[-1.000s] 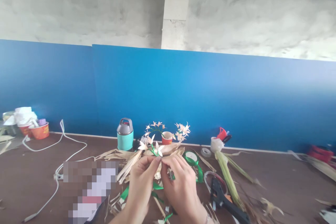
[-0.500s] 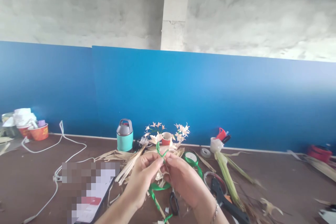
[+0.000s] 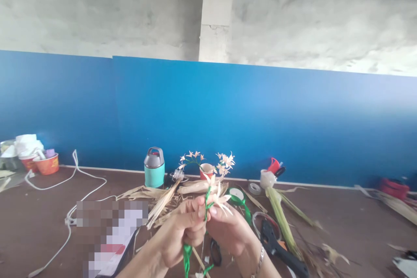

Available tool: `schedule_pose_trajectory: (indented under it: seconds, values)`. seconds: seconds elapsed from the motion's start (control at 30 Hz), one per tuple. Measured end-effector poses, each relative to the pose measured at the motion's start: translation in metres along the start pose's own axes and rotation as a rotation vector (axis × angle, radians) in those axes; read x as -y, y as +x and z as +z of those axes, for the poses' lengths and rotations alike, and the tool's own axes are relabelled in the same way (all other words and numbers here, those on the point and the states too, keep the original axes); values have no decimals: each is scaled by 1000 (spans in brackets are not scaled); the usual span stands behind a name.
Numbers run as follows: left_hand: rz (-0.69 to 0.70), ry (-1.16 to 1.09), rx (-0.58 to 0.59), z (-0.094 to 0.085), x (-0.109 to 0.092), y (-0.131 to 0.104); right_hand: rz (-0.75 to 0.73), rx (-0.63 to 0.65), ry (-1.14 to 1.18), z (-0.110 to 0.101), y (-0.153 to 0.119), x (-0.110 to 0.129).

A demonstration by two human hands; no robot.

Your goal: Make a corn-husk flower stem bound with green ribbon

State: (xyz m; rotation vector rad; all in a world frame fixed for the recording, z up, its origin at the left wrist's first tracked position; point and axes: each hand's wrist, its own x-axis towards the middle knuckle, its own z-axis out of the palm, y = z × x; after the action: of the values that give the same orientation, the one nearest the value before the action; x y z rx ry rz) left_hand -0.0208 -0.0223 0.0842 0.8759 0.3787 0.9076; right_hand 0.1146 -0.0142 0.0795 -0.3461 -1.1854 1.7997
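Observation:
My left hand [image 3: 182,228] is closed around a stem wrapped in green ribbon [image 3: 207,195]. Pale cream husk-like flowers [image 3: 220,199] top this stem, one upright and one leaning right. The fingertips of my right hand [image 3: 232,231] pinch the stem from the other side, just under the leaning flower. Below my left fist hangs a loose length of green ribbon [image 3: 186,257]. Dark-handled scissors [image 3: 215,251] lie on the table under my hands, partly hidden by the right one.
Behind my hands, similar flowers [image 3: 224,165] rise by a red cup [image 3: 206,168]. Dried husks [image 3: 163,204] lie around. A ribbon spool [image 3: 236,193], clear tape roll [image 3: 254,188] and black glue gun [image 3: 280,247] sit right. A teal flask [image 3: 154,173], white cable [image 3: 68,217] and phone [image 3: 117,243] are left.
The held flowers have turned and shifted right and down, with one now leaning over my right hand. My left fingers have curled tighter, and the loose ribbon now hangs straight below them.

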Motion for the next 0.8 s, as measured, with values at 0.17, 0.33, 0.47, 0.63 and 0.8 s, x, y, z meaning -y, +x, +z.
schedule_pose_trajectory:
  seconds: [0.17,0.33,0.47,0.63,0.8]
  values:
    - [-50,31,39,3,-1,-1,44,-30,91,1,1,-1]
    - [-67,134,45,4,-4,-1,36,-42,21,3,1,3]
    - [-21,258,-31,3,-12,-1,-24,-143,13,3,0,5]
    - [45,356,-102,4,-21,-4,-71,-183,-69,7,-1,8]
    - [22,274,-76,10,-24,-9,-58,-175,-155,7,-4,8]
